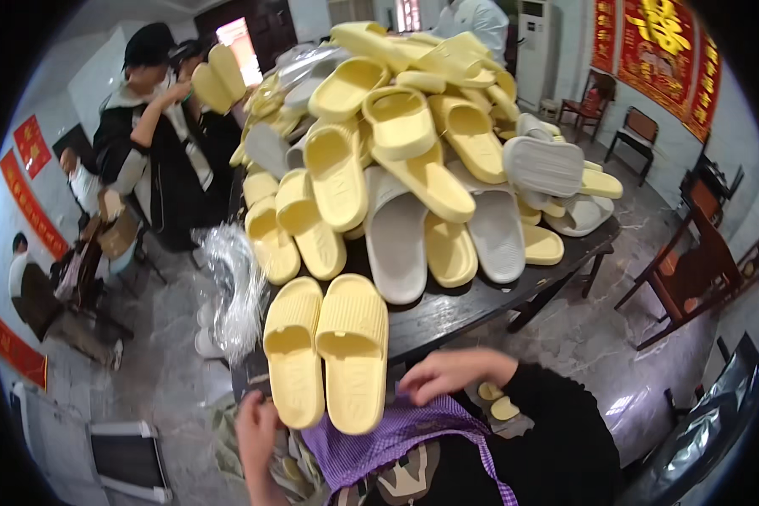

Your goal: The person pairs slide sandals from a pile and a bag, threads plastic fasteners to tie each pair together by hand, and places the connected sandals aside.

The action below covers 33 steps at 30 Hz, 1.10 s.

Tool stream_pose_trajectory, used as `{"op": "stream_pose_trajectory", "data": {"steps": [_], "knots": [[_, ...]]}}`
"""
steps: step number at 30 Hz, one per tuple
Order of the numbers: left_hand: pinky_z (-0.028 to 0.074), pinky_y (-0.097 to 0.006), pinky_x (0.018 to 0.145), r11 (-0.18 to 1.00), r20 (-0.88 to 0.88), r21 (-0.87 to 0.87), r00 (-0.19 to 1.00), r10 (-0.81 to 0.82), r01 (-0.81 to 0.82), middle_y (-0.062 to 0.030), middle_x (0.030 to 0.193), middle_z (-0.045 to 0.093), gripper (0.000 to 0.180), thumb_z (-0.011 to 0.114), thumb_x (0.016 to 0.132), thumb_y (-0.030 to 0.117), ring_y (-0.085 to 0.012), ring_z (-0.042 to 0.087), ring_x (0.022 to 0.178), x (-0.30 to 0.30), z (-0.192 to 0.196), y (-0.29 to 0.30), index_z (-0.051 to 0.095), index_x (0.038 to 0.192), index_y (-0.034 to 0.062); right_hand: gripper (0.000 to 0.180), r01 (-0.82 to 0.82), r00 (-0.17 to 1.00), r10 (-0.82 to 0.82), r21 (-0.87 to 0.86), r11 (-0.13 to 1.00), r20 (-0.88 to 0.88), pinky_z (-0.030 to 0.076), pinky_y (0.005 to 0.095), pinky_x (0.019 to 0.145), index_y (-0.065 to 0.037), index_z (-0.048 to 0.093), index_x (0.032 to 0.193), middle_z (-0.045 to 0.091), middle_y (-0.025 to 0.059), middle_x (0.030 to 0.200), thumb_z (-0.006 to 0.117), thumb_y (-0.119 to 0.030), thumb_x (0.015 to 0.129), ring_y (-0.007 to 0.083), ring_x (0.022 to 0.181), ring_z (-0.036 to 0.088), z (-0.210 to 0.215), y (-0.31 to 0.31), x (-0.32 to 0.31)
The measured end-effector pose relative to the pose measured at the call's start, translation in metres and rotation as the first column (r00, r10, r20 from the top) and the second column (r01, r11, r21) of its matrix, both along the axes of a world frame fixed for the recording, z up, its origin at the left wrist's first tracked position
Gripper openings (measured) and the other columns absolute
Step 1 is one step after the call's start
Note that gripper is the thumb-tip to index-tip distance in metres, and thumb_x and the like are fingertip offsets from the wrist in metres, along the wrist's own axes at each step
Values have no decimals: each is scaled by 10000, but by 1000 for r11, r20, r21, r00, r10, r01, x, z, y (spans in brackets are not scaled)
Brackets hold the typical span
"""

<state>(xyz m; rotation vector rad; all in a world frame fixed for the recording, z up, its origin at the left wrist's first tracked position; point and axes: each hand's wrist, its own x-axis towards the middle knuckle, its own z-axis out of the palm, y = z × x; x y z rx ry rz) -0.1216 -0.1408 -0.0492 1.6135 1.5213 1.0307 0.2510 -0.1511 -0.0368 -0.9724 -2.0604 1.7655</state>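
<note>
1. A pair of yellow slides [327,350] lies side by side, soles up, at the near edge of a dark table [472,308], toes hanging over the edge toward the person.
2. The left hand [257,430] sits at 7 o'clock from the pair, just beside the heel end of the left slide; its fingers are curled, and I cannot tell whether they grip the slide or only touch it.
3. The right hand [451,374] is at 4 o'clock from the pair, fingers bent downward onto a purple mesh cloth [379,443] in the person's lap; whether it pinches the cloth cannot be told.
4. The cloth lies under the toe end of the right slide, at 6 o'clock from the pair.
5. At 12 o'clock from the pair, a heap of slides [413,152] covers the table, mostly yellow with several grey ones mixed in.
6. Clear plastic bags [232,287] hang off the table's left edge, at 10 o'clock from the pair.
7. At 11 o'clock, far left, another person in dark clothes [156,152] holds up a yellow slide.
8. Wooden chairs [687,274] stand on the stone floor at 3 o'clock, well apart from the table.
</note>
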Motion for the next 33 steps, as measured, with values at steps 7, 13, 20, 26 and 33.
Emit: {"op": "stream_pose_trajectory", "data": {"steps": [7,13,20,26,33], "knots": [[423,-192,475,990,642,-133,765,44,55,-71,891,605,517,499,794,22,-81,548,604,61,3,-36,346,1282,-51,468,399,702,-601,-488,776,-381,480,270,708,36,442,1201,590,92,1000,600,-161,807,124,833,561,-24,-33,-85],[455,-183,565,993,692,51,713,-114,109,-90,1056,588,549,466,764,-44,-91,578,781,80,58,-46,315,1291,-79,417,434,721,-481,-216,874,-498,488,260,660,17,450,1174,587,85,981,586,-127,807,121,794,573,29,-36,-59],[364,-224,445,766,445,305,627,-640,565,-19,662,537,170,548,821,184,-95,482,512,155,227,130,547,886,27,228,811,511,-623,92,578,-593,465,280,472,-5,601,776,592,112,609,506,-202,841,205,522,598,205,80,20],[490,-358,645,826,466,483,712,-525,292,-116,874,586,335,556,845,206,-228,588,796,220,321,179,474,1100,6,347,827,360,-677,-117,550,-642,521,314,731,-40,524,1108,615,135,959,617,-235,836,211,862,604,304,252,165],[461,-233,707,678,-48,569,842,-538,465,-102,1034,592,350,507,886,225,-125,565,840,97,256,100,522,1136,-20,201,883,400,-806,-53,467,-437,487,262,548,-36,563,945,615,82,821,608,-187,819,179,656,589,240,322,243]]}}
